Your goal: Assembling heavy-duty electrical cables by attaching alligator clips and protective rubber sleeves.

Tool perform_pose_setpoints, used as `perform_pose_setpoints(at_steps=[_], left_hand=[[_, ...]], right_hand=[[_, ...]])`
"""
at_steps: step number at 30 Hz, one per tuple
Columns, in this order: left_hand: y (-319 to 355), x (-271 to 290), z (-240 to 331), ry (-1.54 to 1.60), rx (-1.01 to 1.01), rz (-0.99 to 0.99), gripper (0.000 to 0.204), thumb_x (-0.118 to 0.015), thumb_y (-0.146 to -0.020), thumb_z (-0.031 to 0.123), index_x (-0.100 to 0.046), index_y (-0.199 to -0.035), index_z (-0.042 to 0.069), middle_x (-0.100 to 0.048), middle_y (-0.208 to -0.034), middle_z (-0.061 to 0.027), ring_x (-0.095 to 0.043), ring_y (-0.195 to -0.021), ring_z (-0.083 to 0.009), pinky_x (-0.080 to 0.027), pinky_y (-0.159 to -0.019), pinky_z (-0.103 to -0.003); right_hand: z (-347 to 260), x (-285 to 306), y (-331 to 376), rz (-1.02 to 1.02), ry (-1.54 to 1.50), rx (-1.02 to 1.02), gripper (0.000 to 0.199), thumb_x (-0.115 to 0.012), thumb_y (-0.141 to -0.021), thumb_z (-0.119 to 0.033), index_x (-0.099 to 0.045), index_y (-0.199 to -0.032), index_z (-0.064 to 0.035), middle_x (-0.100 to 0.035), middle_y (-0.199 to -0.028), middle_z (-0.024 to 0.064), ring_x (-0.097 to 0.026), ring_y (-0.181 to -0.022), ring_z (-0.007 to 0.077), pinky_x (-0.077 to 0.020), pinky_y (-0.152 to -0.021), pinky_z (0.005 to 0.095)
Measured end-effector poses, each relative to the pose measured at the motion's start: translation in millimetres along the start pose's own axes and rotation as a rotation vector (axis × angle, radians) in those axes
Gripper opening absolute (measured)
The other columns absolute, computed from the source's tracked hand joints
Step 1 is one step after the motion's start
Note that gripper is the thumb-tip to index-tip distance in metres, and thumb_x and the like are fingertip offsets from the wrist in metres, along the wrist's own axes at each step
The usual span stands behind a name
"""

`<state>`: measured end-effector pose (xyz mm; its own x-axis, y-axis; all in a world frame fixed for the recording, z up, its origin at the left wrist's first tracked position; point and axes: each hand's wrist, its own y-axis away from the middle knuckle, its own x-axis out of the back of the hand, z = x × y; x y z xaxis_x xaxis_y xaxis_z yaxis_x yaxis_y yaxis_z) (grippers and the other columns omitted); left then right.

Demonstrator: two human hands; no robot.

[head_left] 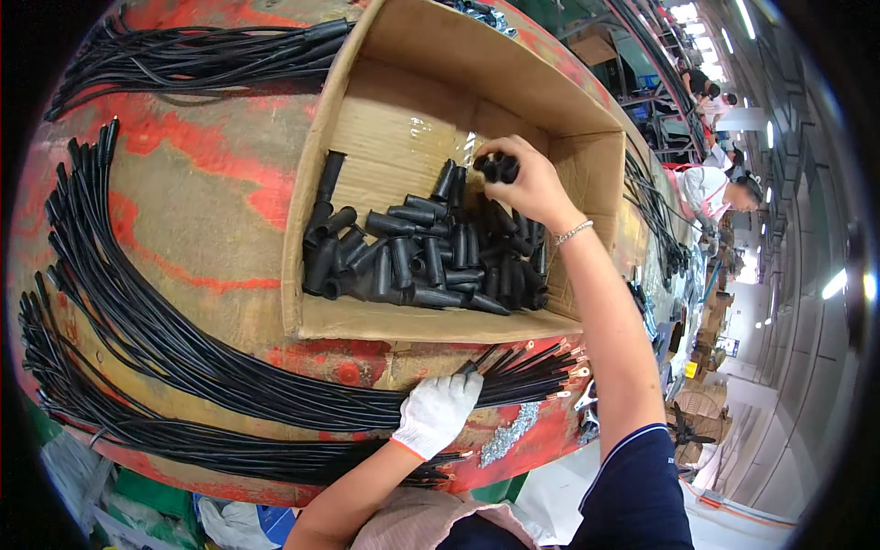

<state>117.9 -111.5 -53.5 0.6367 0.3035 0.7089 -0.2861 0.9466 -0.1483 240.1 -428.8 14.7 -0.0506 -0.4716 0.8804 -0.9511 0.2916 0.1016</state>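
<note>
Right hand (527, 183) is reaching into the cardboard box (431, 321) and closing its fingers around a small cluster of black rubber sleeves (496, 168), lifted just above the pile. Grip is narrow, bunched, holding several at once; exact count is hard to tell.

The rest of the loose sleeves (422, 261) are lying heaped along the box's near wall, a few strays sitting apart toward the left side.

Left hand (438, 411), in a white glove, is pressing flat on the wire bundle (229, 376) near its terminal ends (559, 367), pinning it to the worn red table (192, 211). Fingers are lying flat over the wires, not wrapped around them.

More black wire bundles are lying along the table's left edge (82, 385) and at the top left (202, 55). Other people are working at benches far right (724, 188).

Risks, as I judge it:
- Holding several sleeves in one pinch: one could be slipping out and dropping outside the box or into the wires.
- Left hand is only pressing, not gripping: the bundle could be fanning out or sliding off the near table edge if pressure eases.
- Bare terminal ends are splayed near the edge; they could be snagging the glove or tangling with the lower bundle.
</note>
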Motion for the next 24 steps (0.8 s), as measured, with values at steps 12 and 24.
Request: perform_pose_setpoints(at_steps=[12, 24], left_hand=[[0, 3, 2, -0.005, 0.03, -0.114, 0.028, -0.054, -0.083, 0.016, -0.061, -0.109, 0.009, -0.059, -0.072, -0.0043, -0.062, -0.062, -0.0197, -0.05, -0.054, -0.035], [-24, 45, 25, -0.007, 0.461, -0.538, 0.044, -0.067, -0.077, 0.043, -0.064, -0.11, 0.014, -0.069, -0.096, -0.0138, -0.068, -0.088, -0.0338, -0.055, -0.076, -0.043]], right_hand=[[-4, -40, -17, -0.36, 0.63, 0.653, 0.037, -0.062, -0.08, -0.009, -0.055, -0.116, -0.012, -0.056, -0.119, 0.0054, -0.062, -0.1, 0.0271, -0.0554, -0.078, 0.037], [-113, 112, 212, 0.834, -0.913, 0.005, 0.047, -0.077, -0.075, -0.013, -0.054, -0.115, -0.0058, -0.063, -0.097, 0.0087, -0.064, -0.084, 0.018, -0.0529, -0.077, 0.0295]])
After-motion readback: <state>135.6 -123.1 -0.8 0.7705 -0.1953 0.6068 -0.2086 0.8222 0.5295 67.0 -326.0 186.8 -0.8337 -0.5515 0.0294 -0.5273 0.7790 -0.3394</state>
